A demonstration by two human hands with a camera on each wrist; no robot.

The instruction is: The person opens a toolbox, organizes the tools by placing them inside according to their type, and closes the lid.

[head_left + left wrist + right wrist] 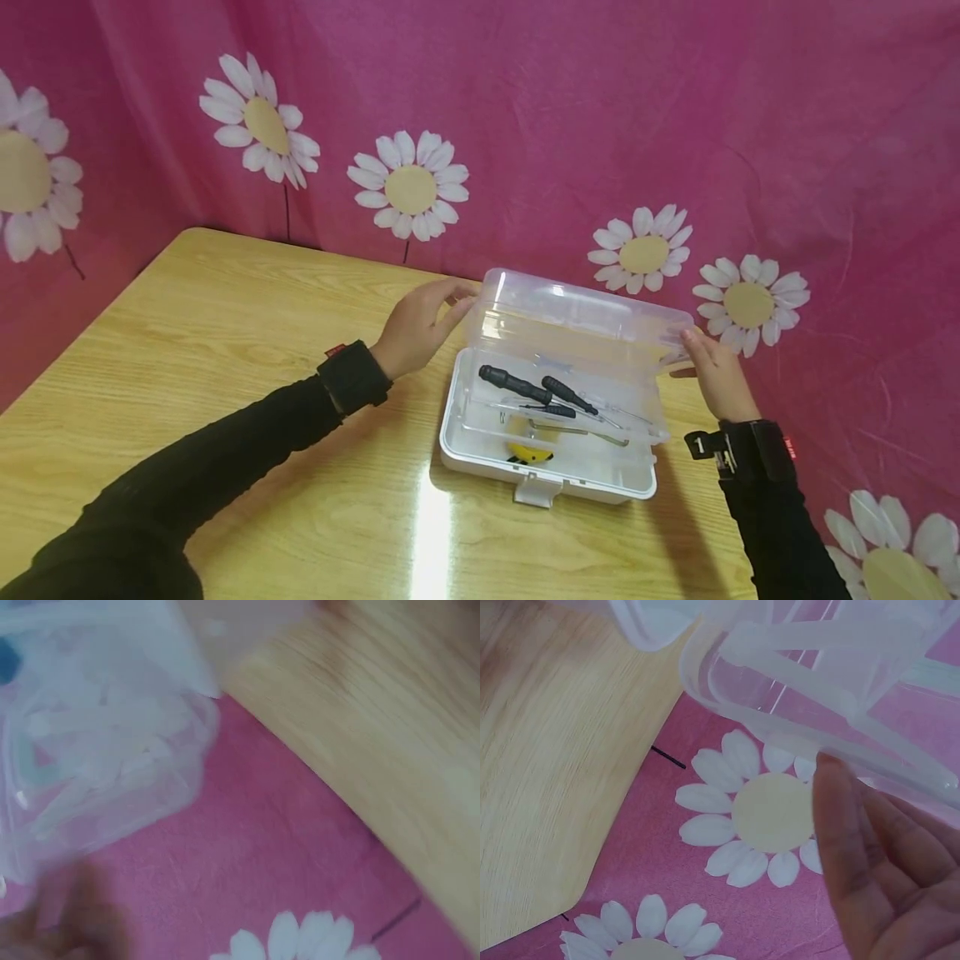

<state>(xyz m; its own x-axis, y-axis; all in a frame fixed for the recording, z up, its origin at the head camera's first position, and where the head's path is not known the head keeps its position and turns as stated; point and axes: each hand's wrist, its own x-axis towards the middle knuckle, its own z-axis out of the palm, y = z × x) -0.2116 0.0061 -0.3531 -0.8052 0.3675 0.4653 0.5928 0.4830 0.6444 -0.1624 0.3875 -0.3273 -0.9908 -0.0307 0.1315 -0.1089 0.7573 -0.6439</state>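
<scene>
A white toolbox [547, 483] with a raised translucent lid [592, 312] sits on the wooden table. My left hand [420, 325] is at the lid's left edge, its fingertips and thumb on either side of the rim; in the left wrist view it is blurred at the lower left. On the lid's right side, my right hand [716, 375] pinches the rim between thumb and fingers. Several black-handled tools, among them a thick screwdriver handle [513, 383], lie inside, seen through clear plastic. Near them are a thin bent metal rod [577, 431] and a small yellow item [530, 454].
The light wooden table [247, 350] extends far to the left of the box. Behind it and to its right hangs a pink cloth [525, 108] printed with white daisies, close to the raised lid. A latch [536, 490] hangs down at the box's front.
</scene>
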